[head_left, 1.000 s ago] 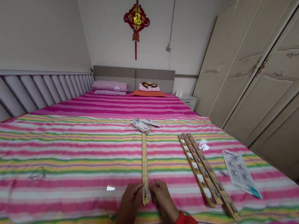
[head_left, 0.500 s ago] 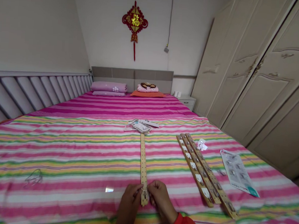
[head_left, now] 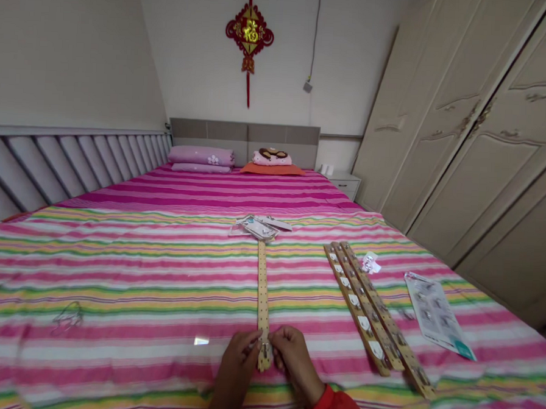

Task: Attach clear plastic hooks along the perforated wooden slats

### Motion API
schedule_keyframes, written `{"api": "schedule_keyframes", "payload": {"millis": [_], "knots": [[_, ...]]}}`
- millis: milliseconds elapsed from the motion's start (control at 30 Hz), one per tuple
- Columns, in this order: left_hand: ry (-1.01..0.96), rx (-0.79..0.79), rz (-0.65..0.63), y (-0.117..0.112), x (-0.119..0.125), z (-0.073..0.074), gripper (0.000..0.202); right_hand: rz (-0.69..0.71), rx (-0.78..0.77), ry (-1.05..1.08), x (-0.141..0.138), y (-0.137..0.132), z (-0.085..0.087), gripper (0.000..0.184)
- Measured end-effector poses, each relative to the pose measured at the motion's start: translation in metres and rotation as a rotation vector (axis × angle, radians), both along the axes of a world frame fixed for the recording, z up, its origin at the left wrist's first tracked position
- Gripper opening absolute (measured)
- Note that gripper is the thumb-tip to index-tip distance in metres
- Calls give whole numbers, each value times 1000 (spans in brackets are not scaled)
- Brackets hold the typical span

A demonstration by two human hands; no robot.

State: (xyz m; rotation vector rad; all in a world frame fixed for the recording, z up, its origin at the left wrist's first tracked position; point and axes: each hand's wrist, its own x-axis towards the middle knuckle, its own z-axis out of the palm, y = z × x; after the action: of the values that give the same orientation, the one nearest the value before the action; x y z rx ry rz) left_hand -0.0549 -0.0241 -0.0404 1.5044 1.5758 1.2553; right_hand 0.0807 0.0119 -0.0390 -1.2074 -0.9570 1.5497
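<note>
A narrow, pale yellow strip (head_left: 263,283) with rows of small holes lies lengthwise on the striped bedspread. At its near end sits a small shiny metal piece (head_left: 265,349), too small to make out its exact kind. My left hand (head_left: 238,358) pinches at its left side, thumb and forefinger closed. From the right, my right hand (head_left: 293,357) closes its fingertips on the same piece, its other fingers curled in. The fingers partly hide the piece and the strip's edges.
Three wooden strips (head_left: 364,301) bearing metal pieces and white cards lie to the right. Beyond them are a small clear packet (head_left: 370,263) and a flat clear package (head_left: 439,314). More packages (head_left: 260,226) rest at the strip's far end. Thin clear plastic (head_left: 68,317) lies left.
The view has shifted slightly. Both hands stay at the near end of the strip, with their fingers barely moved around the metal piece.
</note>
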Motion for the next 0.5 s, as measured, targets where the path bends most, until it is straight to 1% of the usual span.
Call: {"api": "schedule_keyframes", "payload": {"millis": [100,200,367,433,500], "knots": [[45,3,-14,-1,2,5,29,-6,0,-21,-1,1,-2,32],[62,4,-30,-1,1,6,29,-4,-4,-59,-4,2,-2,35],[52,45,-65,3,-5,-4,32,-81,23,-66,-10,1,-4,43],[36,84,-51,6,-6,-9,36,-84,46,-42,-10,-2,-3,46],[15,116,-12,7,-5,-12,42,-69,81,-41,-3,-8,1,44]]}}
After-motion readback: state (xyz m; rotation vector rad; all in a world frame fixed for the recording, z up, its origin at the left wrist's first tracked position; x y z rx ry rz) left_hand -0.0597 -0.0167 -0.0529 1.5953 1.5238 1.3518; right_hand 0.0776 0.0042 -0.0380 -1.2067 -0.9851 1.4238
